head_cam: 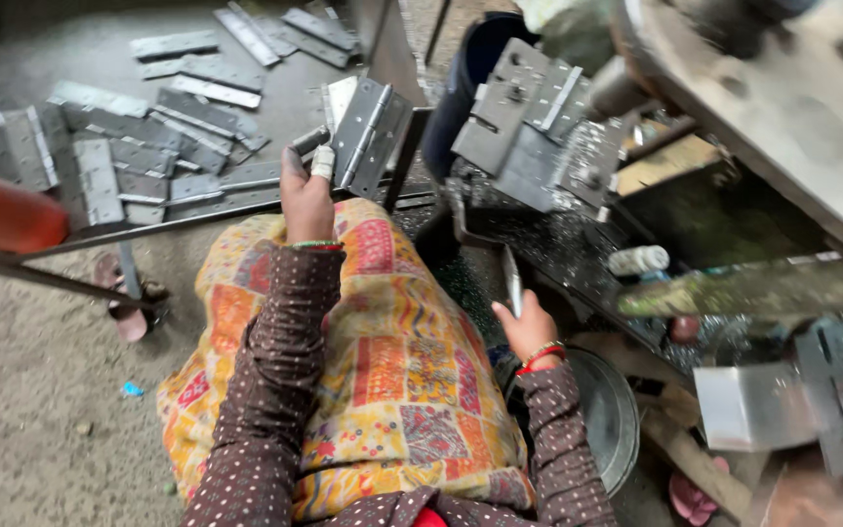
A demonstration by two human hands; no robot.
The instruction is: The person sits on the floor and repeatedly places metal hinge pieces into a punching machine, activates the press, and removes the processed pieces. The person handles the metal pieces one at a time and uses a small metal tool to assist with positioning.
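Note:
My left hand [306,200] grips a large grey metal hinge [371,135], holding it upright just above the edge of a low table; a white wrap covers one fingertip. My right hand [527,327] is closed on a thin flat metal strip [511,278] that points up toward the machine bed. Both arms wear brown dotted sleeves and bangles. A patterned yellow and orange cloth [382,381] covers my lap between the two hands.
Several grey hinges [139,146] lie scattered on the low metal table [100,59] at upper left. A press machine [539,127] with metal shavings stands at right. A round steel bowl [612,415] sits by my right elbow. An orange sleeve [2,215] enters at left. Sandals [129,312] rest on the floor.

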